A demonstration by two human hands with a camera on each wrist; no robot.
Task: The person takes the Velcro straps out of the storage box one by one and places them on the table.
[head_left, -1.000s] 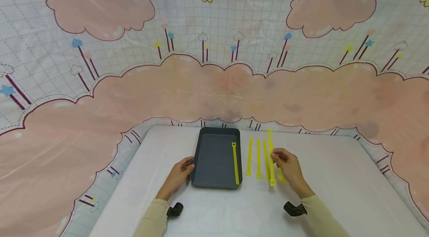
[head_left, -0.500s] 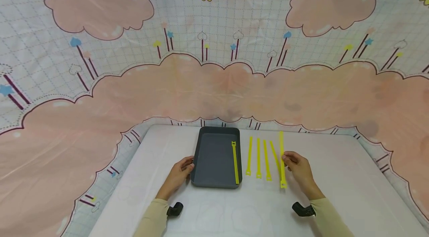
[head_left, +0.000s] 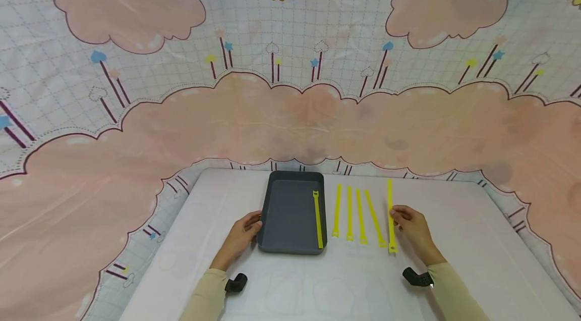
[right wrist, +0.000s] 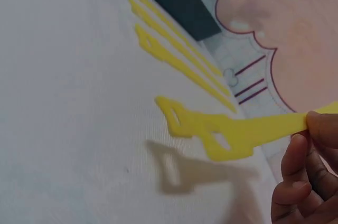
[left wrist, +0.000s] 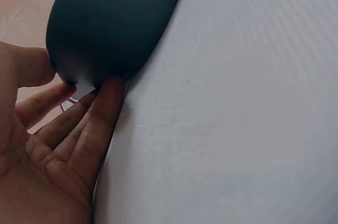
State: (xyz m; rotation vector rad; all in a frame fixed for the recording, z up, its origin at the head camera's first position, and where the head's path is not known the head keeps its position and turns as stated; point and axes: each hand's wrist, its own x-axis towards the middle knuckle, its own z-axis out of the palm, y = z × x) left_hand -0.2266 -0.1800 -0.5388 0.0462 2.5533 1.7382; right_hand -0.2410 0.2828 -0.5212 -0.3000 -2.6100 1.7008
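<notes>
In the head view, a dark grey tray point(head_left: 290, 220) lies on the table with one yellow cable strap point(head_left: 318, 220) along its right side. My left hand point(head_left: 241, 235) holds the tray's left edge, the thumb point(left wrist: 34, 66) on one side of it and fingertips against the other. Between thumb and fingers my right hand point(head_left: 414, 230) pinches another yellow cable strap point(head_left: 391, 225), its slotted end toward me. That strap hangs above the table and casts a shadow in the right wrist view. Several more yellow straps point(head_left: 361, 217) lie in a row between tray and right hand; the rightmost point(head_left: 374, 217) slants.
A white table point(head_left: 290, 285) spreads out under everything. Behind it hangs a patterned cloth point(head_left: 290, 119) with clouds and stars, which meets the table's far edge. Black wrist devices point(head_left: 417, 277) sit on both wrists.
My right hand has moved right with the pinched strap, away from the tray and past the row of straps, uncovering the slanted one. The left hand stays at the tray.
</notes>
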